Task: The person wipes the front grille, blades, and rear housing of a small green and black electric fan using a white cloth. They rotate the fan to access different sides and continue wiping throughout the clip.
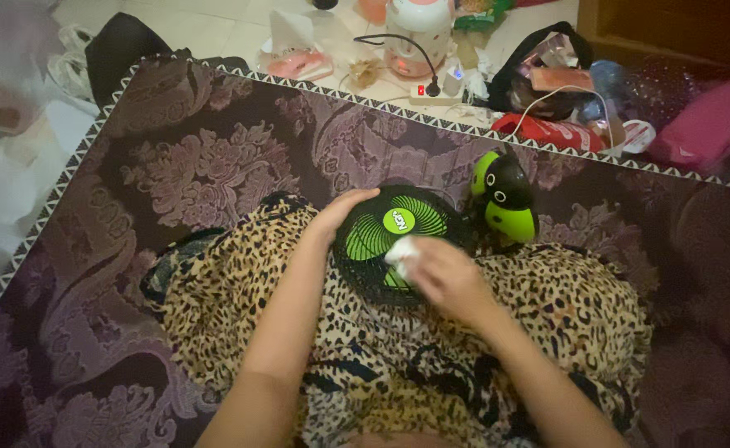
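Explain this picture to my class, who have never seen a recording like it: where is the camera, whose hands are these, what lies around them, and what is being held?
There is no machine here: a person wears one camera on the head, looking down at their own two bare hands. The left hand grips the rim of a small fan with a black grille and green blades, lying face up on the lap over leopard-print cloth. The right hand presses a small white cloth or tissue against the grille. The fan's green and black base sits just behind. Underneath is a purple patterned blanket. On the floor beyond lie bags, a power strip and other clutter.
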